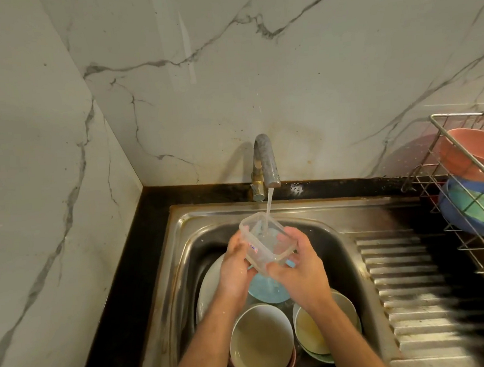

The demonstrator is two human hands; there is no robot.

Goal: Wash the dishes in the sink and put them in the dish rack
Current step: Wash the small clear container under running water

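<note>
Both hands are wrapped around a clear plastic container (267,240), left hand (236,264) gripping its left side and right hand (295,268) curled round the near right corner, holding it up over the sink (337,234) right under the tap (265,162). Water's running straight down into the open tub. Below the hands in the basin there's a pile waiting: a light blue plate (265,288), a white plate (210,284) leaning at the left, a cream bowl (261,335) sitting in a pinkish one, and a yellowish bowl (312,329) stacked on greenish ones. Off to the right, the wire dish rack (462,198) sits by the ribbed drainboard (411,286) with a pink bowl (465,152) and a blue and a green bowl (474,206) in it.
</note>
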